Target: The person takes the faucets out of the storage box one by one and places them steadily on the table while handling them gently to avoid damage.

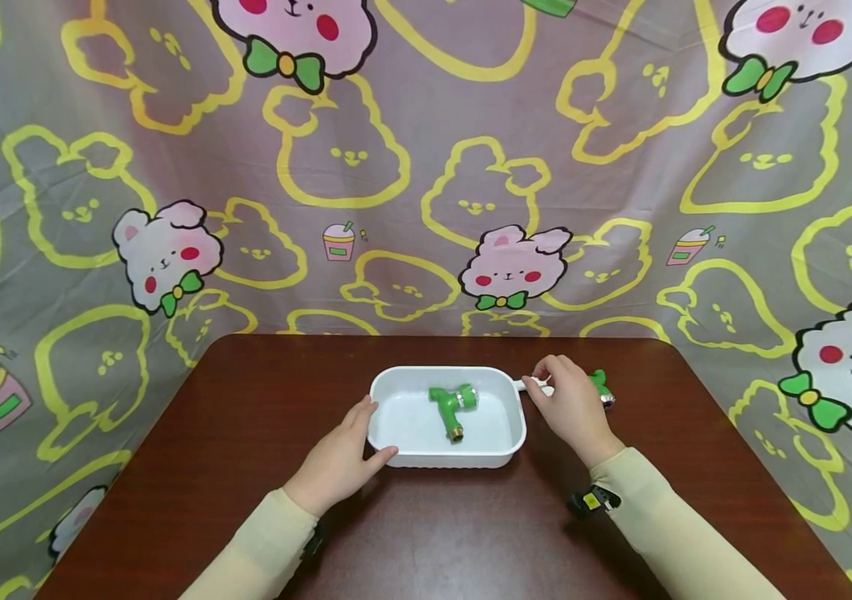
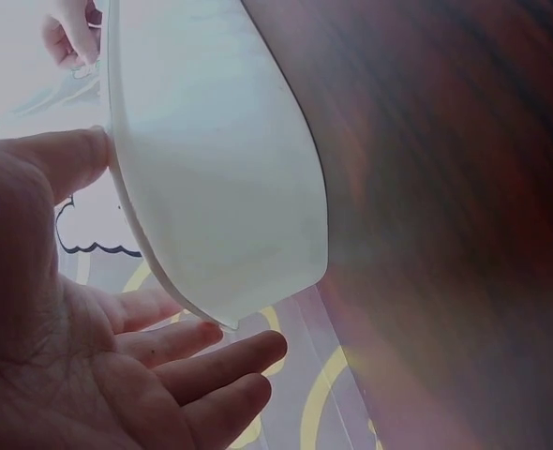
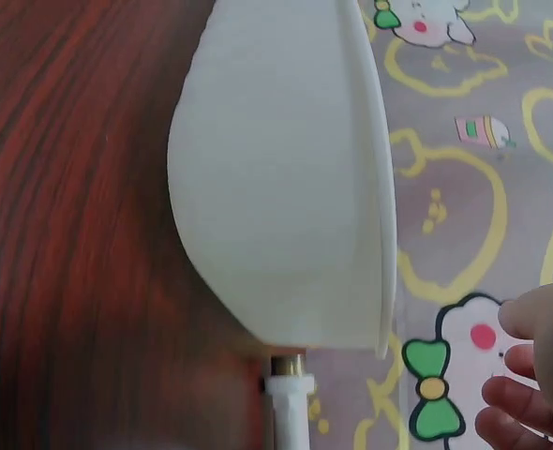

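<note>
A white oblong basin [image 1: 396, 460] stands on the table, with a green tap [image 1: 447, 406] lying inside it. My left hand [image 1: 339, 457] rests at the basin's left end, its thumb touching the rim and its fingers loosely extended along the outside. Just right of the basin lies a white tap [image 1: 522, 386] with a brass threaded end, best seen in the right wrist view [image 3: 291, 412]. Above it hovers my right hand [image 1: 572, 408], fingers bent loosely and apart from the tap in the right wrist view. That hand hides part of the white tap.
Beyond my right hand lies another green tap [image 1: 601, 385] with a chromed part, partly covered by the hand. The brown wooden table [image 1: 246, 400] backs onto a hanging cloth [image 1: 396, 225] printed with cartoon bears.
</note>
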`<state>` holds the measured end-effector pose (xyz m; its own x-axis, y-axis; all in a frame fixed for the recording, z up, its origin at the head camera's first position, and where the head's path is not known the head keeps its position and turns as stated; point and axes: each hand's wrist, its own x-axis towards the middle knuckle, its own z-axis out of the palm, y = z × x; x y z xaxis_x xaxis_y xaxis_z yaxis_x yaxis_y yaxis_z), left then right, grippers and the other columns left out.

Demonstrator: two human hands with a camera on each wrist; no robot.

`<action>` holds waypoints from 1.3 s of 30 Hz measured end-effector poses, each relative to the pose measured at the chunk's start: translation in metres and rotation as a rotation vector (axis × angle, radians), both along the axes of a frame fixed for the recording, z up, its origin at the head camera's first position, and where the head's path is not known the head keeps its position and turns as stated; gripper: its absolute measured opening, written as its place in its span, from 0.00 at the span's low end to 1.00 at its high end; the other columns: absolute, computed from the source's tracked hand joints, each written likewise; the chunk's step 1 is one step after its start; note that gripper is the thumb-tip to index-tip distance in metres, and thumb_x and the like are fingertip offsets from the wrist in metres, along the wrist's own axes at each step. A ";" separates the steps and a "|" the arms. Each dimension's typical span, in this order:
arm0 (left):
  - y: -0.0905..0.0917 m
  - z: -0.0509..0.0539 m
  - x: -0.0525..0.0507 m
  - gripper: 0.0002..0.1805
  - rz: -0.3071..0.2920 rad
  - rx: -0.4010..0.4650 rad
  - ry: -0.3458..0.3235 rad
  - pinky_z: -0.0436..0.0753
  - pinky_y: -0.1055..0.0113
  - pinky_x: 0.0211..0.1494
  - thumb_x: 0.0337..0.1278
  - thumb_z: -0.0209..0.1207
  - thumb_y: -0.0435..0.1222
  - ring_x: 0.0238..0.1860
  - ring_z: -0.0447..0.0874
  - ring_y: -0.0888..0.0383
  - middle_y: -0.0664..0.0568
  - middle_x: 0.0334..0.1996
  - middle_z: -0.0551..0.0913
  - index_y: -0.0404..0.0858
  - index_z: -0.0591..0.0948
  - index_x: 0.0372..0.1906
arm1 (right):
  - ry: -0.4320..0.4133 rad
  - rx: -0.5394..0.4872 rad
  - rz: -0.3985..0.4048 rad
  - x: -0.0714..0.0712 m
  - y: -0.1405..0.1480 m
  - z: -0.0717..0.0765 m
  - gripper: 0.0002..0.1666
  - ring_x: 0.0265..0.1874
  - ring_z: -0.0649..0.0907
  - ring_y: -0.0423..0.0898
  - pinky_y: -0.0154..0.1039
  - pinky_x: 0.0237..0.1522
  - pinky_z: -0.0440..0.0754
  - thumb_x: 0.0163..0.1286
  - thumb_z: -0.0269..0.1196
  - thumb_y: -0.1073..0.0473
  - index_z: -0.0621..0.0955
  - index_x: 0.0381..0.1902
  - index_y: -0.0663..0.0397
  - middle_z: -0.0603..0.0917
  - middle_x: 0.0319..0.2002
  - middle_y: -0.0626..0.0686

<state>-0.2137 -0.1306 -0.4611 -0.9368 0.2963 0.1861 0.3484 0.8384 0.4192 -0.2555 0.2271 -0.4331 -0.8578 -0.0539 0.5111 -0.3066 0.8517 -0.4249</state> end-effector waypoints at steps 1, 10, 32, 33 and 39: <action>0.000 0.000 0.000 0.44 0.000 0.001 -0.001 0.81 0.47 0.63 0.64 0.68 0.51 0.65 0.80 0.38 0.32 0.76 0.65 0.29 0.67 0.74 | -0.013 0.009 0.005 0.000 -0.002 0.000 0.11 0.34 0.80 0.52 0.47 0.37 0.80 0.66 0.73 0.57 0.80 0.36 0.55 0.81 0.34 0.54; 0.000 -0.001 0.000 0.44 -0.001 -0.001 -0.011 0.81 0.47 0.63 0.64 0.68 0.51 0.66 0.79 0.38 0.32 0.76 0.65 0.30 0.66 0.75 | -0.015 0.144 0.167 0.000 -0.027 -0.001 0.13 0.37 0.82 0.49 0.47 0.41 0.83 0.65 0.74 0.56 0.83 0.42 0.55 0.83 0.37 0.53; 0.000 0.002 0.001 0.44 -0.001 0.006 -0.024 0.82 0.47 0.62 0.64 0.68 0.51 0.63 0.82 0.39 0.32 0.76 0.65 0.30 0.66 0.75 | -0.107 0.418 0.336 -0.014 -0.055 -0.007 0.23 0.51 0.85 0.52 0.50 0.56 0.84 0.62 0.77 0.54 0.85 0.52 0.56 0.86 0.50 0.54; 0.000 0.002 0.001 0.44 -0.002 0.005 -0.024 0.82 0.47 0.62 0.64 0.68 0.51 0.63 0.82 0.39 0.32 0.76 0.65 0.30 0.66 0.75 | -0.110 0.427 0.345 -0.015 -0.056 -0.006 0.23 0.52 0.85 0.52 0.50 0.57 0.83 0.62 0.77 0.54 0.85 0.52 0.56 0.86 0.50 0.54; 0.000 0.003 0.001 0.44 -0.001 0.005 -0.024 0.82 0.47 0.62 0.64 0.68 0.51 0.63 0.81 0.39 0.32 0.76 0.65 0.30 0.66 0.75 | -0.188 0.462 0.372 -0.019 -0.060 0.003 0.22 0.55 0.84 0.52 0.52 0.61 0.80 0.64 0.76 0.54 0.85 0.54 0.54 0.85 0.52 0.54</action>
<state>-0.2131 -0.1304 -0.4577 -0.9406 0.2964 0.1654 0.3393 0.8358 0.4316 -0.2741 0.1669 -0.4305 -0.8121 -0.5461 0.2055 -0.5739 0.8111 -0.1130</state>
